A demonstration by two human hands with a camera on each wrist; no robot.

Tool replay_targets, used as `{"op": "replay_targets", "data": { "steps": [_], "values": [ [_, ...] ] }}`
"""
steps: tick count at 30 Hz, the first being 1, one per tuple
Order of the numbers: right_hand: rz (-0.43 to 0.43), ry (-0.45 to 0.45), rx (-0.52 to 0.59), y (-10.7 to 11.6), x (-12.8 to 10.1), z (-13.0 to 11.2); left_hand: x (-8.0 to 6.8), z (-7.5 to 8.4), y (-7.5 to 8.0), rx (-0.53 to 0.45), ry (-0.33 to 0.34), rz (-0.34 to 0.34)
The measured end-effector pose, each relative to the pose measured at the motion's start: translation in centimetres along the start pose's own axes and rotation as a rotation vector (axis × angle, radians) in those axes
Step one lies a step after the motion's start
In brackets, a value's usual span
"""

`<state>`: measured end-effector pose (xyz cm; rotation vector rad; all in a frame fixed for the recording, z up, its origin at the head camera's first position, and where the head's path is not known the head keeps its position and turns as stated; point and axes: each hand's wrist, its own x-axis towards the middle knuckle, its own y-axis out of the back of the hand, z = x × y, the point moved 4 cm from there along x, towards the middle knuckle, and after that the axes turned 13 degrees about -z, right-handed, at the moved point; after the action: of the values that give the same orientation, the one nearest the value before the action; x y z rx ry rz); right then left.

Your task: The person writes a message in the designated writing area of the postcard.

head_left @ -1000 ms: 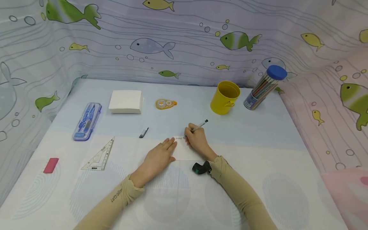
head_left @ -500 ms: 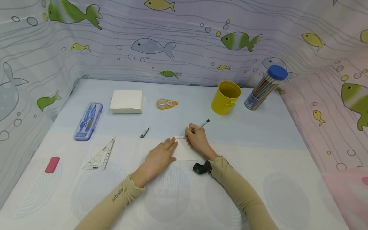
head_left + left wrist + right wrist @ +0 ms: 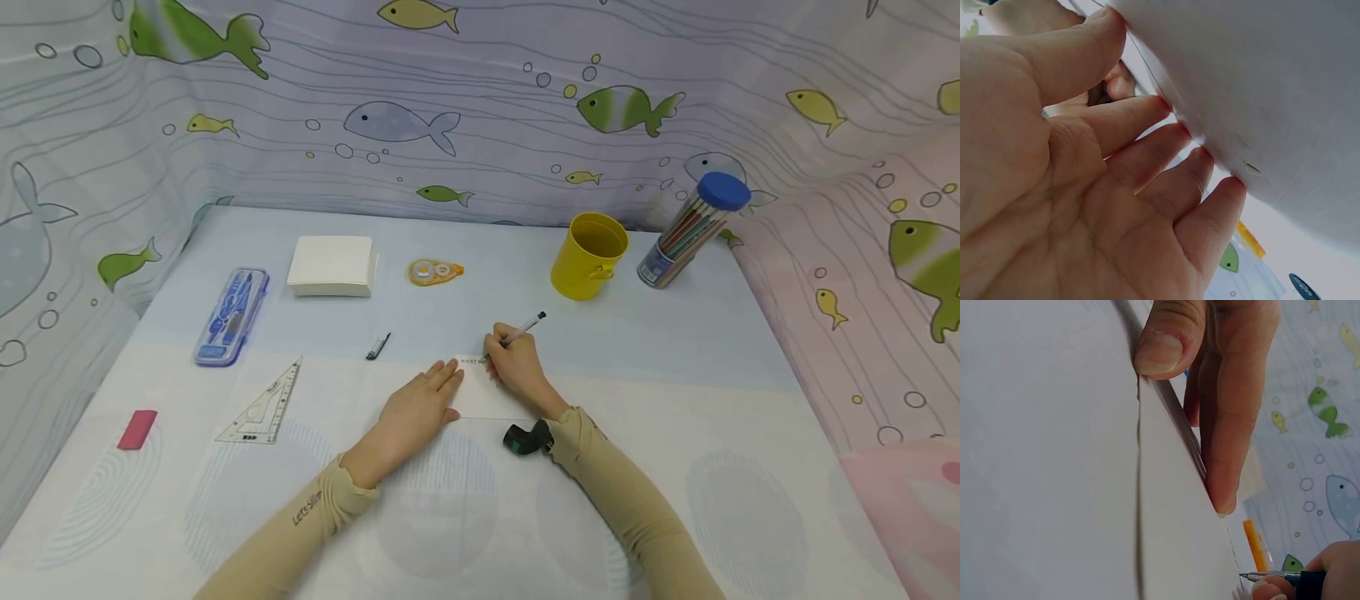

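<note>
fish-print curtain behind, pale tablecloth (image 3: 675, 433) below. white card (image 3: 487, 396) lies flat at table centre, between both hands. writing step goes best with card pinned firmly, pen strokes light and short so card won't skid. left hand (image 3: 416, 408): fingers straight, spread, pressing card's left edge. right hand (image 3: 517, 367): fingers curled, pinching pen (image 3: 521, 332), tip on card's top edge.

Matt white paper for the card (image 3: 487, 396) and the stacked pad (image 3: 331, 265); soft printed cloth over the table (image 3: 675, 433) and the backdrop (image 3: 480, 108). Glossy yellow finish on the cup (image 3: 588, 255), clear plastic for the pencil tube (image 3: 686, 232), set square (image 3: 262, 407) and blue-tinted case (image 3: 228, 315). Smooth dark plastic on the pen (image 3: 521, 332), matt pink on the eraser (image 3: 137, 428).
</note>
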<state>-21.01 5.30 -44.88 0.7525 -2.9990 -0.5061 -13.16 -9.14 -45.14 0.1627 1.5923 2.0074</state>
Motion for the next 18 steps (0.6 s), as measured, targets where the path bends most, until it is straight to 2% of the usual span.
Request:
{"op": "replay_targets", "data": {
  "steps": [2,9,14,18],
  "values": [
    [0.001,-0.004,-0.004,0.0,0.0,0.0,0.0,0.0,0.0,0.003,0.002,-0.001],
    [0.053,-0.008,0.034,-0.1,1.5,3.8,0.0,0.0,-0.2,0.012,0.007,-0.009],
    [0.064,0.018,0.035,-0.1,1.5,4.2,-0.1,0.0,-0.2,0.018,0.006,-0.003],
    [0.078,0.06,-0.004,0.0,1.5,3.9,0.0,0.0,-0.1,0.033,0.009,0.009]
  ]
}}
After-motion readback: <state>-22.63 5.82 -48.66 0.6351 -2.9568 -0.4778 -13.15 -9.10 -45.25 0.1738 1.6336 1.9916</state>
